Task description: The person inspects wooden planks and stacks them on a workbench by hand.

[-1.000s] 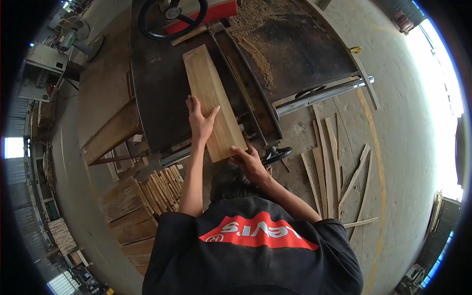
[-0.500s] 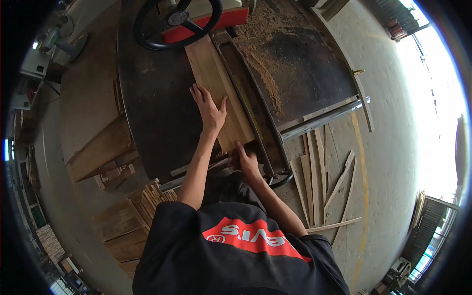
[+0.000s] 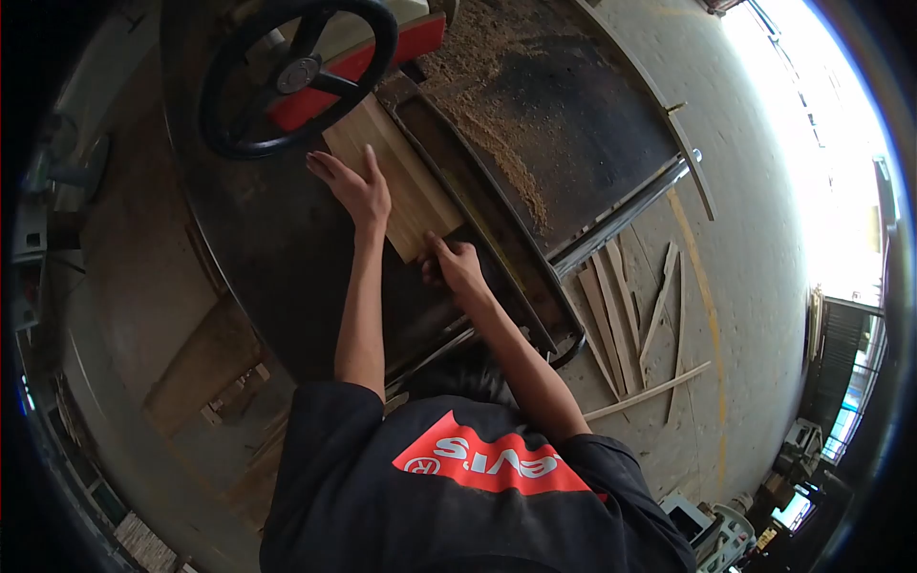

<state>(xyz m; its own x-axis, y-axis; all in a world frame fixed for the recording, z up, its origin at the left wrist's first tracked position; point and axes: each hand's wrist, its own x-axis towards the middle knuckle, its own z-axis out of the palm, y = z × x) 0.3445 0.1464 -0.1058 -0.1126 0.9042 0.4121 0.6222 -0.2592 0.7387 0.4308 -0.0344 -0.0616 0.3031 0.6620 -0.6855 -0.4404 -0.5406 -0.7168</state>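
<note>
A pale wooden board (image 3: 399, 177) lies flat on the dark machine table, along the left side of a long metal guide rail (image 3: 478, 224). Its far end is by the red guard (image 3: 420, 45) under the black handwheel (image 3: 298, 76). My left hand (image 3: 358, 193) rests at the board's left edge with fingers spread. At the near end of the board, my right hand (image 3: 454, 265) grips its corner, thumb on top and the other fingers partly hidden below.
Sawdust (image 3: 506, 143) covers part of the table right of the rail. A metal bar (image 3: 626, 215) runs along the table's near right edge. Thin wooden strips (image 3: 611, 315) lie on the floor to the right. Wooden panels stand at lower left.
The board has moved away from my body, farther under the guard, and both hands have moved forward with it. The head view has shifted and turned slightly.
</note>
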